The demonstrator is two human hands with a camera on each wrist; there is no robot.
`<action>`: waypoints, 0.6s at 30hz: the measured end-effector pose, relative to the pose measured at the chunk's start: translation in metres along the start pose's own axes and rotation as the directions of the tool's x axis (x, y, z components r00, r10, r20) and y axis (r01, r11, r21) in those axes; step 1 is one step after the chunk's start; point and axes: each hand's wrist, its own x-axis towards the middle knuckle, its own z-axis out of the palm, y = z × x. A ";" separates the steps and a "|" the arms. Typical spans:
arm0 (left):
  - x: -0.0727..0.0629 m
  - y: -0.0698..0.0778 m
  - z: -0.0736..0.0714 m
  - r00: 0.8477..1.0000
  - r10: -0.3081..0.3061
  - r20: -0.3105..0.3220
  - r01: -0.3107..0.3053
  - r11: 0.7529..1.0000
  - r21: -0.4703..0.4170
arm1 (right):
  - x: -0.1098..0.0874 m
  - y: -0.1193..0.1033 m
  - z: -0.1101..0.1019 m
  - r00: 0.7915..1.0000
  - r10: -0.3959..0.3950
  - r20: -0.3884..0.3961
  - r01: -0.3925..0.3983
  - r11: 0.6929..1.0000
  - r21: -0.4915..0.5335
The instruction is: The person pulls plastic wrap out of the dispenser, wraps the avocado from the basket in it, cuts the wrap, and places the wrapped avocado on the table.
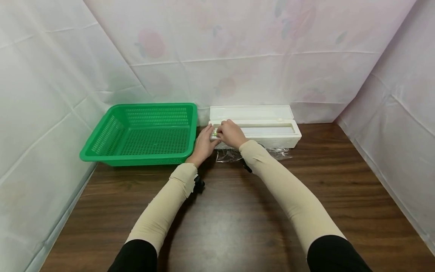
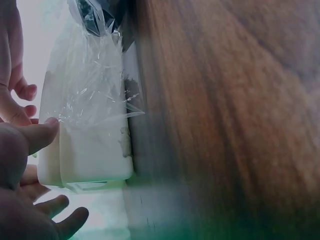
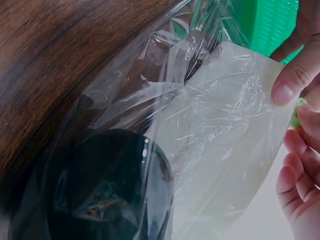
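Observation:
A long white plastic-wrap dispenser box (image 1: 282, 142) stands at the back with its lid (image 1: 251, 112) raised. My left hand (image 1: 202, 145) holds the box's left end, its thumb (image 2: 42, 134) on the front top edge and fingers around the end. Above that end, my right hand (image 1: 232, 134) has curled fingers that pinch at a small green slider (image 3: 298, 112), which they mostly hide. Clear cling film (image 2: 95, 95) drapes down the front wall of the box and lies crumpled on the table before it (image 1: 229, 155).
A green plastic basket (image 1: 136, 161) with slotted walls stands just left of the box. The dark wooden table (image 1: 224, 219) stretches toward me. Patterned white cloth (image 1: 238, 75) hangs close behind the box and along both sides.

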 end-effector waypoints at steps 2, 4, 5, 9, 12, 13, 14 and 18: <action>0.000 0.001 -0.001 1.000 0.003 0.016 -0.003 1.000 0.018 | -0.001 0.000 0.000 1.000 -0.012 -0.004 0.012 1.000 -0.015; 0.000 0.002 -0.003 1.000 0.002 0.029 -0.003 0.999 0.033 | -0.002 0.000 0.000 1.000 -0.025 -0.011 0.025 0.999 -0.038; 0.000 0.002 -0.004 0.999 0.000 0.034 -0.002 0.999 0.039 | -0.002 0.000 0.000 0.999 -0.034 -0.014 0.033 0.998 -0.049; -0.001 0.004 -0.007 0.999 -0.011 0.043 0.009 0.999 0.043 | -0.004 0.001 -0.001 0.997 -0.066 -0.025 0.064 0.995 -0.077; 0.000 0.004 -0.006 0.999 -0.005 0.044 0.003 0.999 0.050 | -0.006 0.003 -0.003 0.997 -0.074 -0.027 0.071 0.993 -0.094; 0.000 0.005 -0.006 0.999 0.000 0.044 -0.002 0.999 0.054 | -0.007 0.004 -0.003 0.997 -0.074 -0.027 0.071 0.992 -0.102; 0.000 0.005 -0.005 0.999 0.002 0.046 -0.005 0.998 0.055 | -0.008 0.004 -0.004 0.997 -0.075 -0.027 0.071 0.992 -0.108; 0.001 0.005 -0.003 0.999 0.007 0.051 -0.010 0.998 0.056 | -0.010 0.008 -0.005 0.997 -0.073 -0.021 0.070 0.989 -0.131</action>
